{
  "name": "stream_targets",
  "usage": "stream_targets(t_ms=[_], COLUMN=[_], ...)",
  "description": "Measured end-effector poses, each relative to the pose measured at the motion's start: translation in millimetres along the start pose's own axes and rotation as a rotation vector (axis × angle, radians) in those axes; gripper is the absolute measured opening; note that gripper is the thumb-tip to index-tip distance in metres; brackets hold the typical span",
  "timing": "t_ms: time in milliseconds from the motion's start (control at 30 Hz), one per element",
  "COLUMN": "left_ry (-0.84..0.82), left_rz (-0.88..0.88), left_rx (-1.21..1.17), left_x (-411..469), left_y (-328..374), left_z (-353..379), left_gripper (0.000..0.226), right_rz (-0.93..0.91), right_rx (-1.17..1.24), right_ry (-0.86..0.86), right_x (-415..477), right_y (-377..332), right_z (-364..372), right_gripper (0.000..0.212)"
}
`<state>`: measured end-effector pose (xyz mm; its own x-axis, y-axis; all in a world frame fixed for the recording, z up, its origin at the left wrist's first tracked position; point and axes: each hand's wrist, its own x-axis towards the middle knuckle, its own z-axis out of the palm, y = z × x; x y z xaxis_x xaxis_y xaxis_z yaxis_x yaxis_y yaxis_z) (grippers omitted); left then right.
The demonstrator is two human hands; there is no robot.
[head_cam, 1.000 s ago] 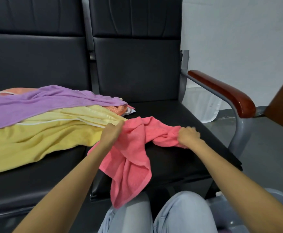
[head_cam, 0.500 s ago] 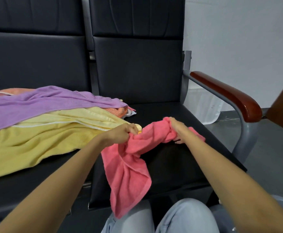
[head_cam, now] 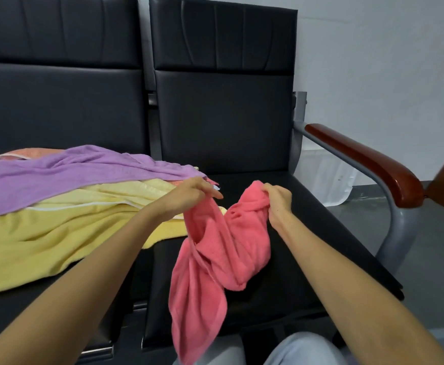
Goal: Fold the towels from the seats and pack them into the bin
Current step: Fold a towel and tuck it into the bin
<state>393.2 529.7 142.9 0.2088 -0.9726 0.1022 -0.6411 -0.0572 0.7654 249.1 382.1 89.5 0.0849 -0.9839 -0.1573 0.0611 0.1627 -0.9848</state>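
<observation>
Two black seats stand side by side in front of a person who is sitting down. The person has two bare hands out, and both hold one pink towel (head_cam: pixel 215 259). The left hand (head_cam: pixel 189 194) pinches one end of it with the fingers pointing out to the side. The right hand (head_cam: pixel 277 204) has its fingers curled tight round a bunch of the other end. The two hands are near each other but do not touch. The pink towel hangs down between them in a twisted loop. Its middle lies on the right seat (head_cam: pixel 321 259), and one long end hangs over the front edge, down by the knees (head_cam: pixel 302 349). I can see two knees in light blue trousers. On the left seat (head_cam: pixel 18 317) there is one pile of more towels, and I count three colours in it. One purple towel (head_cam: pixel 70 175) lies on top. One yellow towel (head_cam: pixel 57 233) is spread out under it and reaches a little way onto the right seat. One orange towel (head_cam: pixel 31 152) peeks out at the back of the pile. None of these three is folded. The right seat has one brown armrest (head_cam: pixel 368 164) on a grey metal bar, well apart from the hands.
</observation>
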Motion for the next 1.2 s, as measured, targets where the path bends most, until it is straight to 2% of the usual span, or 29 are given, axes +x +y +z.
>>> stream_targets(t_ms=[67,167,200,267,333,400,500,600,700,800,867,967,1033,1100,1200], left_ry=[0.221,0.542,0.602,0.619,0.517,0.373,0.144,0.019,-0.075,-0.021,0.029,0.099,0.186,0.259,0.355], left_rz=[0.057,0.129,0.133,0.138,0.127,0.097,0.07,0.026,-0.052,-0.085,-0.056,0.028,0.083,0.125,0.205], left_rx=[0.029,0.066,0.061,0.042,-0.06,-0.215,-0.235,-0.054,-0.052,-0.076,-0.074,-0.073,-0.054,-0.019,0.093], left_x=[5,16,18,17,9,0,-9,-14,-19,-24,-26,-24,-21,-19,-20], left_y=[-5,-18,-22,-24,-26,-30,-31,-33,-42,-52,-55,-54,-48,-42,-41], left_z=[1,4,5,9,15,16,19,25,31,35,37,37,37,36,34], left_gripper=[0.05,0.04,0.032,0.02,0.026,0.031,0.028,0.018,0.026,0.033,0.032,0.026,0.017,0.012,0.01], right_rz=[-0.017,-0.019,-0.009,-0.03,-0.119,-0.229,-0.378,-0.411,-0.305,-0.03,0.067,-0.084,-0.154,-0.143,-0.265], right_rx=[0.112,0.097,0.074,-0.098,-0.382,-0.522,-0.393,-0.415,-0.562,-0.328,-0.339,-0.63,-0.566,-0.468,-0.511], right_ry=[-0.181,-0.581,-0.713,-0.885,-0.869,-0.741,-0.593,-0.676,-0.763,-0.705,-0.75,-0.798,-0.751,-0.756,-0.699], right_x=[0,-11,-12,-15,-19,-22,-28,-41,-47,-39,-35,-41,-48,-55,-59], right_y=[-6,-19,-22,-25,-24,-20,-12,-2,6,8,10,9,4,-1,-2], right_z=[1,-1,-2,-4,-5,-6,-4,-1,-7,-16,-19,-13,-7,-2,4], right_gripper=[0.026,0.026,0.033,0.04,0.032,0.025,0.032,0.045,0.046,0.03,0.028,0.027,0.013,0.002,0.016])
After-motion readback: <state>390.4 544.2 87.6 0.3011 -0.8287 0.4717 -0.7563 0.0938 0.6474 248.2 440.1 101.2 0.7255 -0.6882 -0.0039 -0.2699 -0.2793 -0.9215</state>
